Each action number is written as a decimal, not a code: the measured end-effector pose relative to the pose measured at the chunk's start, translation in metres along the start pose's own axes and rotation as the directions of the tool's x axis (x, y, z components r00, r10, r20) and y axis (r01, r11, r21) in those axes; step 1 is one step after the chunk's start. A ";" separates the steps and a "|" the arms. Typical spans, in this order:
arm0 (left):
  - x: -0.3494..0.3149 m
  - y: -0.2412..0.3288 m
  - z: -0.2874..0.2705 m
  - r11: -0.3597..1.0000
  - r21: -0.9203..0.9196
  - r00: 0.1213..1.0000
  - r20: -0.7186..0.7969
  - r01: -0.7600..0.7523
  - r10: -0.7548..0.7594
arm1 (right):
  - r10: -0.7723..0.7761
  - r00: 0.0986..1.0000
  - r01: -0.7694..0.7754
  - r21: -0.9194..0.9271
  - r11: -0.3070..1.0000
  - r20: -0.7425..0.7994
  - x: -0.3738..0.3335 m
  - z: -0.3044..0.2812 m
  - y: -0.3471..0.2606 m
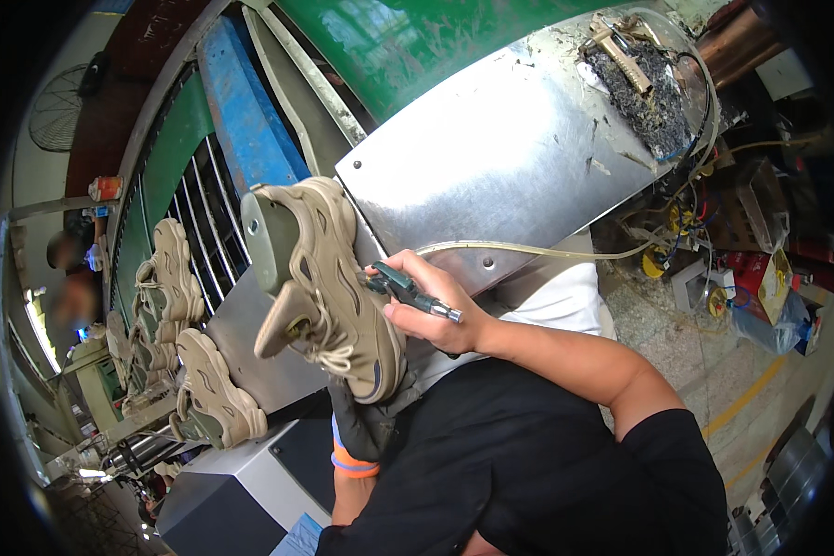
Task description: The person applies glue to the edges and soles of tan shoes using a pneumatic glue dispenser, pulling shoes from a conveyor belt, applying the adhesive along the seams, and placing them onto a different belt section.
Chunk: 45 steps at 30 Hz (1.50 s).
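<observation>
Well, chunky tan sneakers (pixel 169 269) crowd the nine o'clock side; swinging left could knock them. Just left of centre, another tan sneaker (pixel 343 296) tilts on its green last (pixel 267 246), heel toward eleven. Below its toe, toward seven, your gloved left hand (pixel 361 419) is mostly hidden; you cannot tell its grip, and a loose one could let the shoe roll. At centre, your right hand (pixel 440 301) wraps a dark-green handheld tool (pixel 406 289); a slip could scuff the upper. The pale hose (pixel 537 250) toward three might snag and tug.
</observation>
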<state>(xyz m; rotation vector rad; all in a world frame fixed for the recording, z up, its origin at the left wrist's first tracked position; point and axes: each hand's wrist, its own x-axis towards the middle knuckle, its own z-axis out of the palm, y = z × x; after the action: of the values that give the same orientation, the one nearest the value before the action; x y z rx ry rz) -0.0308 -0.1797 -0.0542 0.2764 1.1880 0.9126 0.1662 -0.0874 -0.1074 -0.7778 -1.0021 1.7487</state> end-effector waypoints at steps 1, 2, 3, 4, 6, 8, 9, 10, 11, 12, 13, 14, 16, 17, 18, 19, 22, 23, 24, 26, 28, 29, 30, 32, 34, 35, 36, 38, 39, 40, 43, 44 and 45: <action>0.005 0.000 0.004 1.000 -0.010 1.000 0.004 0.005 -0.005 | 0.051 0.998 -0.053 0.054 0.997 0.029 -0.002 -0.001 -0.001; 0.010 0.001 0.007 1.000 -0.020 1.000 0.008 0.010 -0.010 | 0.036 0.999 -0.037 0.141 0.989 0.013 -0.006 0.001 0.001; 0.013 0.001 0.010 0.999 -0.034 1.000 0.012 0.017 -0.016 | 0.069 0.997 -0.071 0.172 0.983 0.018 -0.010 0.000 -0.002; 0.016 0.004 0.011 0.998 -0.032 0.993 0.113 0.046 -0.042 | 0.101 0.995 -0.104 0.203 0.974 0.025 -0.015 -0.003 -0.009; 0.018 0.006 0.021 0.997 0.011 0.988 0.136 0.078 -0.079 | 0.131 0.991 -0.134 0.244 0.960 0.029 -0.027 -0.008 -0.015; 0.022 0.005 0.022 0.993 0.009 0.974 0.195 0.118 -0.118 | 0.137 0.990 -0.137 0.207 0.969 0.014 -0.039 -0.014 -0.019; 0.023 0.004 0.024 0.989 0.009 0.964 0.225 0.145 -0.144 | 0.142 0.990 -0.140 0.188 0.972 0.006 -0.044 -0.016 -0.021; 0.026 0.004 0.027 0.985 0.010 0.952 0.254 0.172 -0.169 | 0.113 0.993 -0.111 0.131 0.985 -0.013 -0.048 -0.017 -0.022; 0.028 0.003 0.029 0.980 0.012 0.939 0.284 0.199 -0.194 | 0.139 0.990 -0.135 0.107 0.985 -0.031 -0.053 -0.019 -0.025; 0.031 0.001 0.030 0.975 0.024 0.927 0.305 0.221 -0.218 | 0.164 0.985 -0.160 0.082 0.984 -0.049 -0.058 -0.022 -0.030; 0.033 0.000 0.035 0.970 0.029 0.915 0.326 0.242 -0.238 | 0.188 0.980 -0.184 0.057 0.981 -0.068 -0.061 -0.023 -0.035; 0.034 0.000 0.042 0.964 0.035 0.901 0.348 0.263 -0.258 | 0.170 0.982 -0.162 0.103 0.981 -0.076 -0.063 -0.024 -0.041; 0.037 0.000 0.055 0.953 0.072 0.869 0.395 0.293 -0.297 | 0.222 0.973 -0.212 0.128 0.969 -0.066 -0.070 -0.031 -0.054; 0.040 -0.002 0.058 0.949 0.070 0.856 0.413 0.309 -0.309 | 0.247 0.967 -0.236 0.141 0.961 -0.063 -0.071 -0.033 -0.060; 0.044 -0.005 0.060 0.943 0.071 0.841 0.434 0.325 -0.323 | 0.241 0.967 -0.225 0.164 0.961 -0.085 -0.070 -0.035 -0.065; 0.047 -0.008 0.063 0.937 0.073 0.825 0.454 0.342 -0.336 | 0.250 0.964 -0.238 0.126 0.963 -0.094 -0.069 -0.038 -0.072; 0.053 -0.011 0.081 0.930 0.089 0.815 0.456 0.357 -0.357 | 0.265 0.954 -0.263 0.031 0.964 -0.141 -0.064 -0.044 -0.091; 0.055 -0.012 0.088 0.930 0.097 0.819 0.447 0.355 -0.360 | 0.253 0.954 -0.255 0.012 0.967 -0.158 -0.064 -0.045 -0.096; 0.059 -0.014 0.093 0.932 0.096 0.807 0.476 0.349 -0.351 | 0.244 0.955 -0.248 -0.006 0.969 -0.169 -0.064 -0.045 -0.099; 0.061 -0.011 0.107 0.940 0.104 0.786 0.523 0.324 -0.329 | 0.224 0.958 -0.232 -0.021 0.973 -0.180 -0.067 -0.046 -0.103; 0.069 -0.013 0.112 0.943 0.103 0.741 0.593 0.317 -0.315 | 0.165 0.952 -0.186 -0.056 0.981 -0.257 -0.072 -0.041 -0.099; 0.071 -0.013 0.116 0.950 0.110 0.744 0.598 0.294 -0.299 | 0.136 0.947 -0.165 -0.075 0.984 -0.292 -0.074 -0.038 -0.095; 0.074 -0.012 0.119 0.956 0.118 0.748 0.600 0.270 -0.285 | 0.085 0.946 -0.118 -0.089 0.989 -0.312 -0.078 -0.034 -0.089; 0.079 -0.015 0.121 0.962 0.111 0.754 0.601 0.251 -0.266 | -0.048 0.930 -0.040 -0.232 0.972 -0.364 -0.081 -0.027 -0.075; 0.088 -0.019 0.119 0.963 0.090 0.758 0.599 0.255 -0.257 | -0.193 0.910 0.035 -0.398 0.917 -0.366 -0.084 -0.026 -0.053; 0.092 -0.020 0.119 0.964 0.080 0.762 0.597 0.255 -0.251 | -0.203 0.907 0.038 -0.408 0.912 -0.369 -0.084 -0.024 -0.044; 0.089 -0.014 0.126 0.971 0.117 0.816 0.527 0.209 -0.240 | -0.216 0.898 0.042 -0.414 0.909 -0.384 -0.084 -0.019 -0.038; 0.110 -0.025 0.109 0.974 0.214 0.787 0.588 0.070 -0.185 | -0.265 0.893 0.048 -0.509 0.859 -0.363 -0.079 -0.016 -0.030; 0.116 -0.021 0.111 0.966 0.257 0.766 0.623 -0.010 -0.158 | -0.229 0.914 0.016 -0.536 0.844 -0.334 -0.076 -0.018 -0.030; 0.115 -0.021 0.115 0.982 0.190 0.798 0.589 0.021 -0.131 | -0.241 0.917 0.032 -0.544 0.838 -0.317 -0.072 -0.020 -0.031; 0.105 0.009 0.120 0.902 0.374 0.779 0.623 -0.213 -0.075 | -0.230 0.955 0.143 -0.384 0.912 -0.190 -0.054 -0.048 -0.045; 0.092 0.018 0.126 0.897 0.353 0.764 0.645 -0.266 -0.027 | -0.007 0.971 -0.025 -0.129 0.991 -0.240 -0.055 -0.055 -0.054; 0.088 0.033 0.100 0.688 0.497 0.733 0.676 -0.529 0.075 | -0.084 0.963 0.072 -0.057 0.996 -0.258 -0.055 -0.064 -0.058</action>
<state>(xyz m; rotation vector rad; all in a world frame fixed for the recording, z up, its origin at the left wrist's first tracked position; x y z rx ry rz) 0.0488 -0.0680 -0.0537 1.3273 0.7996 0.5662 0.2637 -0.1074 -0.0821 -0.9575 -0.8860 1.5141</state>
